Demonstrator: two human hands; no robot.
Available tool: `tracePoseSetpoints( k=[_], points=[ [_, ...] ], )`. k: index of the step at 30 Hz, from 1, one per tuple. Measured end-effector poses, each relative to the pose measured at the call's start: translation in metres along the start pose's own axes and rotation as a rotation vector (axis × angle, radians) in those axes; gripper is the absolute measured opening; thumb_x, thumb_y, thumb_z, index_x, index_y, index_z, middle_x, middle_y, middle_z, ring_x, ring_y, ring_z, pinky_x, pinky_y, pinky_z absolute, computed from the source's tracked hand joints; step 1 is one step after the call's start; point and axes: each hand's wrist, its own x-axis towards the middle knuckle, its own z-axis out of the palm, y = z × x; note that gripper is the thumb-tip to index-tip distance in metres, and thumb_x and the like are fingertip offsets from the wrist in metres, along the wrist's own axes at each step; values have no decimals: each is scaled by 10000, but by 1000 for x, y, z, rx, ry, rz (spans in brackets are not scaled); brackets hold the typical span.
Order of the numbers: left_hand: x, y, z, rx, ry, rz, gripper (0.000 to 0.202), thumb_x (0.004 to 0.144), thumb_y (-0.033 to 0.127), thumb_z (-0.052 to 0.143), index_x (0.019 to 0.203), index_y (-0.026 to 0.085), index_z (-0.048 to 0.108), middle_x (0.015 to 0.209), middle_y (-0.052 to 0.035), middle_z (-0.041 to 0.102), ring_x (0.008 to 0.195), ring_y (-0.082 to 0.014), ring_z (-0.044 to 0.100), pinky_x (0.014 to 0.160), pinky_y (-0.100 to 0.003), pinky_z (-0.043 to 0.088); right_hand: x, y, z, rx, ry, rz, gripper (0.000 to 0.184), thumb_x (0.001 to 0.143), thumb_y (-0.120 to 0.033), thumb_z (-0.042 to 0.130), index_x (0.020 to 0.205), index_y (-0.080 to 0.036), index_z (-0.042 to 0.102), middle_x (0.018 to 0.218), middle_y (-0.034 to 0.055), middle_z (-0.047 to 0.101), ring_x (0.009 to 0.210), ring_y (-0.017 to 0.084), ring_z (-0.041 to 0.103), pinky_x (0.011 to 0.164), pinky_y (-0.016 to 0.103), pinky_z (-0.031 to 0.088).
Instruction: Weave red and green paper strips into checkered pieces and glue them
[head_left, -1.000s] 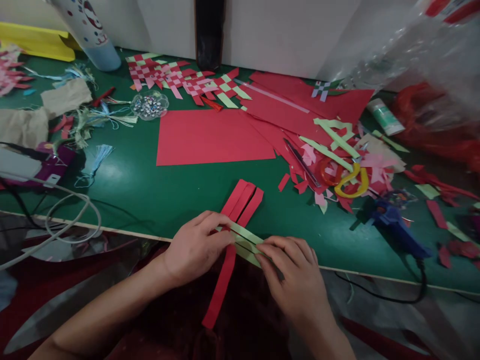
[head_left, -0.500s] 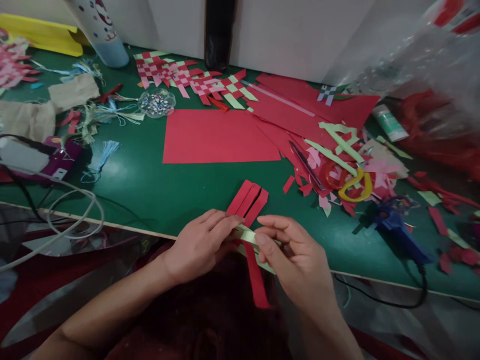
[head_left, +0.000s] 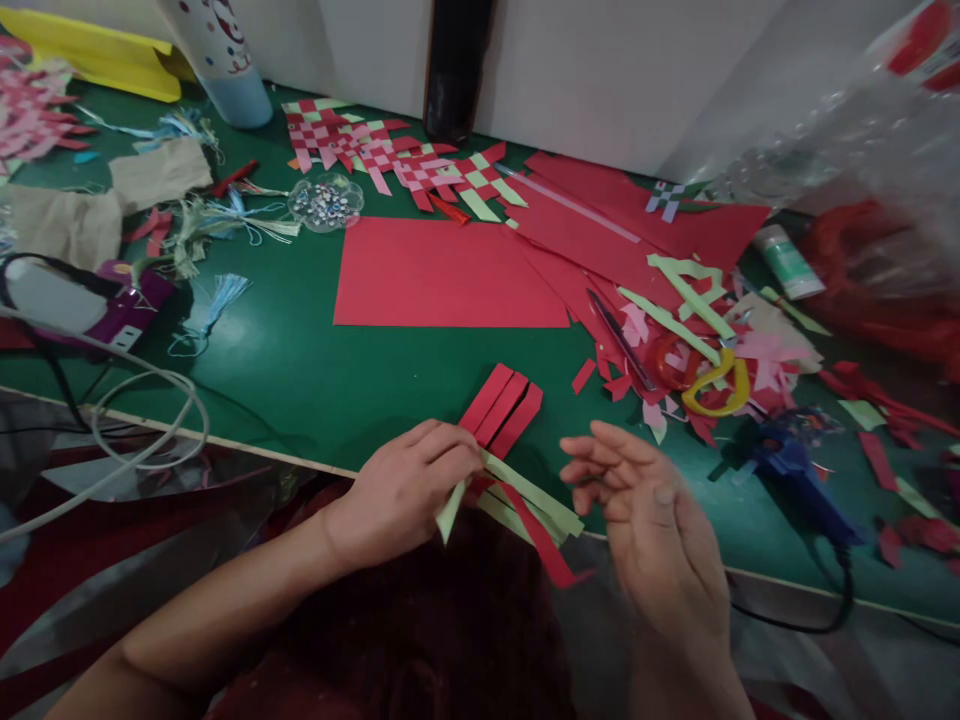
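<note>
On the near side of the red sheet [head_left: 450, 272], the left hand [head_left: 409, 485] pinches red strips [head_left: 523, 412] crossed with green strips [head_left: 551, 506]. The right hand [head_left: 652, 520], loosely spread, holds nothing, nearer and rightward of the sheet.

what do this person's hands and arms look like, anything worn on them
The left hand and right hand are bare, with five-fingered human shape; no gloves, rings, watch or bracelet can be seen. No sleeve shows on either forearm within the frame. Below them is a dark red garment on the person's body.
</note>
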Motion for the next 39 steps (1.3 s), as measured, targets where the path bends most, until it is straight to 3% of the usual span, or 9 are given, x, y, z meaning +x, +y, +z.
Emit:
tracePoseSetpoints(
  k=[7, 12, 17, 20, 25, 33, 39],
  points=[
    [0, -1, 4, 31, 9, -28, 196, 914, 164, 605, 1097, 188, 538, 1100, -52, 627, 1005, -200, 561, 895, -362, 504, -24, 7, -10, -242, 159, -153, 299, 988, -312, 453, 1219, -244, 629, 1089, 80, 668, 909, 202, 633, 700, 345, 515],
    [0, -1, 4, 38, -18, -18, 60, 949, 173, 550, 973, 199, 599, 1096, -40, 620, 991, -183, 555, 885, -340, 488, -33, 8, -7, -393, 128, -215, 258, 950, -251, 508, 1166, -244, 650, 1023, 63, 670, 828, 197, 623, 707, 357, 508],
    [-1, 0, 4, 48, -24, -37, 115, 957, 203, 537, 940, 215, 650, 1119, -40, 608, 980, -187, 544, 840, -335, 489, -30, 5, -8, -423, 152, -324, 322, 965, -257, 422, 1218, -239, 621, 1078, 92, 656, 841, 224, 605, 690, 390, 506],
    [-1, 0, 4, 42, -24, -35, 111, 954, 204, 541, 945, 214, 652, 1122, -38, 607, 976, -186, 542, 846, -340, 488, -27, 2, -7, -463, 70, -388, 311, 943, -219, 453, 1218, -234, 599, 1050, 92, 653, 917, 251, 599, 735, 420, 512],
    [-1, -1, 4, 50, -22, -34, 102, 932, 157, 547, 929, 202, 639, 1117, -40, 601, 994, -190, 541, 866, -345, 492, -20, 5, 6, -722, -132, -515, 298, 862, -149, 632, 1147, -235, 625, 1043, 61, 677, 992, 242, 580, 867, 424, 507],
    [-2, -2, 5, 76, 19, -5, 126, 932, 159, 547, 917, 206, 663, 1093, -44, 620, 974, -194, 569, 842, -348, 523, -12, 8, 28, -982, -268, -496, 280, 924, -216, 558, 1178, -166, 665, 1158, 115, 659, 1029, 290, 513, 852, 482, 477],
    [-3, -4, 11, 136, 134, 88, 103, 935, 167, 560, 867, 176, 637, 1023, -50, 636, 924, -168, 585, 828, -314, 543, -10, 9, 28, -976, -257, -475, 261, 925, -242, 571, 1153, -186, 685, 1141, 88, 668, 1031, 277, 503, 856, 445, 451]
  ],
)
